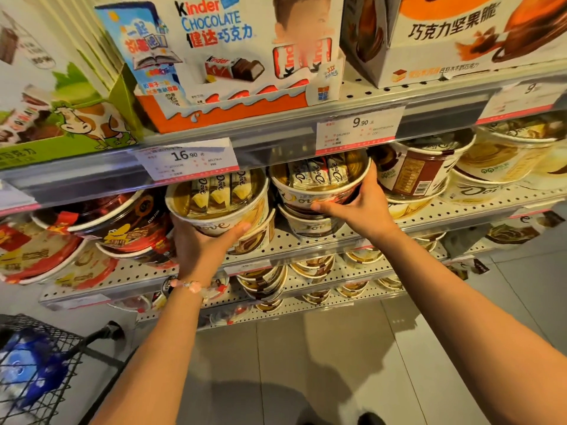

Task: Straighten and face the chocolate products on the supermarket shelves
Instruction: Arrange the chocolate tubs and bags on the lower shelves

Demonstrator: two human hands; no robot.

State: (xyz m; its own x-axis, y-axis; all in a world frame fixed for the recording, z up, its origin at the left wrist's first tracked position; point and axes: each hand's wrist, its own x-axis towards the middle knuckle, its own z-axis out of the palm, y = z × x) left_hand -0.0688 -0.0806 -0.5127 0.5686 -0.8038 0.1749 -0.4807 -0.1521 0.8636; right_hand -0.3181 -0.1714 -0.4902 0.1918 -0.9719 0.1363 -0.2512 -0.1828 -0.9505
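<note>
Two round white Dove chocolate tubs with clear lids sit tilted toward me on the middle shelf [322,240]. My left hand [199,243] grips the left Dove tub [214,197] from below, thumb across its front wall. My right hand [359,204] holds the right Dove tub [319,179], fingers under its front and thumb up its right side. Each tub rests on another Dove tub [310,223] beneath it. More Dove tubs [420,170] stand to the right, some turned with labels sideways.
Kinder Chocolate display box [233,56] and an orange-and-white carton [460,35] stand on the upper shelf. Red-and-dark tubs [116,222] lie left. Price tags [187,159] hang on the shelf rail. Lower shelves hold more tubs. A wire basket [33,369] sits at the lower left above the tiled floor.
</note>
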